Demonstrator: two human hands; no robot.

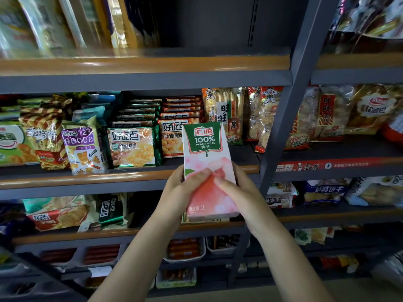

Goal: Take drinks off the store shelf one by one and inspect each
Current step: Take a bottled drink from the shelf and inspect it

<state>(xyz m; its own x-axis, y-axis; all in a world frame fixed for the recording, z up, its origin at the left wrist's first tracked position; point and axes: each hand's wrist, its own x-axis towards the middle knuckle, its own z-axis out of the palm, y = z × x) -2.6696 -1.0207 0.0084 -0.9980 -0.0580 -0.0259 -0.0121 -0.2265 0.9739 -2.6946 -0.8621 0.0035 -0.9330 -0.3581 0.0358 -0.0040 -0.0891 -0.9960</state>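
the inspect step looks in hand: left hand and right hand both clamp the upright peach juice carton before the shelf edge. next probably calls for turning it to check other faces

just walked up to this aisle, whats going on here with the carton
A person is holding a peach juice carton upright in front of the snack shelves, front label facing the camera. Both hands grip its lower half: the left hand on the left side with the thumb across the front, the right hand on the right side. It is off the shelf and appears to be under inspection.
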